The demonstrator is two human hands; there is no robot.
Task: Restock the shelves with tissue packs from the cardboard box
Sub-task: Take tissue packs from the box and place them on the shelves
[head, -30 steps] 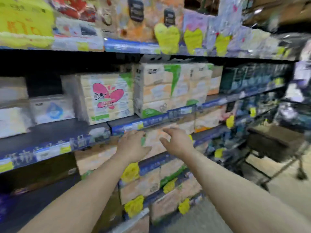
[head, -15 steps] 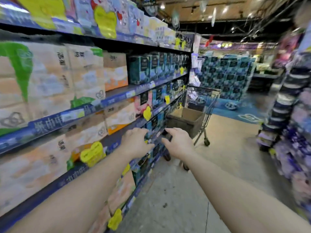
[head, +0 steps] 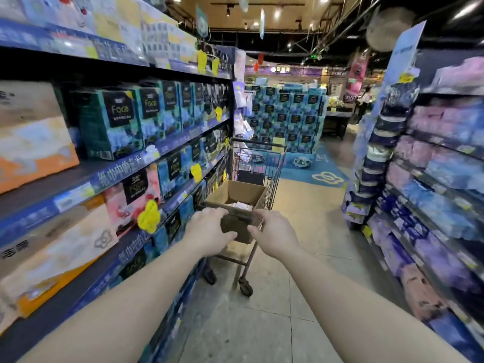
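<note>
Hands reach forward along a supermarket aisle, seen from the person's head. A second ago both hands were at the tissue shelves at the left of the frame; the view has since swung right down the aisle, and the hands are now near a wire shopping trolley [head: 258,179] at the centre. The left hand [head: 209,233] and the right hand [head: 272,235] are each empty, fingers loosely curved, close to the near edge of an open brown cardboard box [head: 237,195] sitting in the trolley; whether they touch it cannot be told. A pale tissue pack [head: 243,205] shows inside the box. Shelves of teal tissue packs [head: 123,119] run along the left. This suggests one pack has been placed and the person is returning for the next, so restocking is under way, not finished.
</note>
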